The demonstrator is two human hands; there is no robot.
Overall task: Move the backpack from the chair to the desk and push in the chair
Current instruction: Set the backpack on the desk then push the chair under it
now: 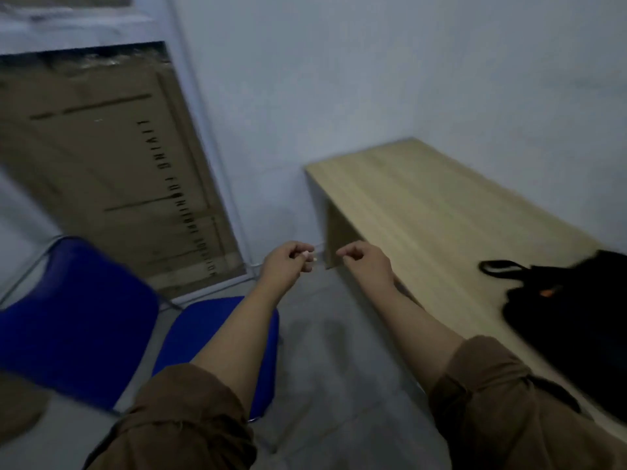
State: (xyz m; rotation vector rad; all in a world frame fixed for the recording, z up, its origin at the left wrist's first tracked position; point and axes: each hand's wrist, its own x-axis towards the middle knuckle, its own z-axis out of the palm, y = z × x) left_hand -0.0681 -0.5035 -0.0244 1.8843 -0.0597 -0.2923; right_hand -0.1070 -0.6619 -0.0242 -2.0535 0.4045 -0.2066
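Observation:
A black backpack (573, 320) with a small orange tag lies on the light wooden desk (424, 212) at the right, its strap loop pointing left. A blue chair (84, 320) with a metal frame stands at the lower left, its seat bare, apart from the desk. My left hand (288, 261) and my right hand (364, 257) are stretched out in front of me over the floor between chair and desk. Both have their fingers curled loosely and hold nothing. My left forearm crosses over the chair seat's right edge.
A large flat cardboard box (112, 164) leans against the wall at the back left, beside a white frame. A white wall runs behind the desk. Grey floor (322, 368) lies between the chair and the desk.

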